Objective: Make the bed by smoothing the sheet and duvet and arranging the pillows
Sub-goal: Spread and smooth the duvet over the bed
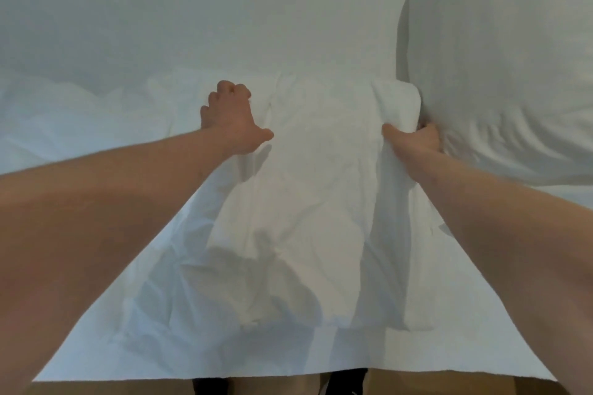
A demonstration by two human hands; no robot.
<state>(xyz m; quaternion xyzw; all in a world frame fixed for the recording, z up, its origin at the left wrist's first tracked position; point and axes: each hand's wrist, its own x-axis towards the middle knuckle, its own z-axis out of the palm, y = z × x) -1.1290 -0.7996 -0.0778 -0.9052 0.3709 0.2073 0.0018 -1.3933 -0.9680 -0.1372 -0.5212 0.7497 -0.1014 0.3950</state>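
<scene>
Both hands are working at the folded top edge of the white duvet (pixel 308 170), which is lying across the bed and hanging over the near side toward the person. The left hand (pixel 229 119) is gripping that edge with its fingers curled into the cloth, thumb spread to the side. The right hand (pixel 414 141) is clutching a thick bunched roll of the duvet, just beside the plump pillow (pixel 500 74) sitting at the right. Beyond the fold, the sheet (pixel 192 9) is lying fairly flat. The duvet is looking soft, light and puffy, creasing easily, so it is probably best taken at the edge with hands well apart and drawn taut evenly.
</scene>
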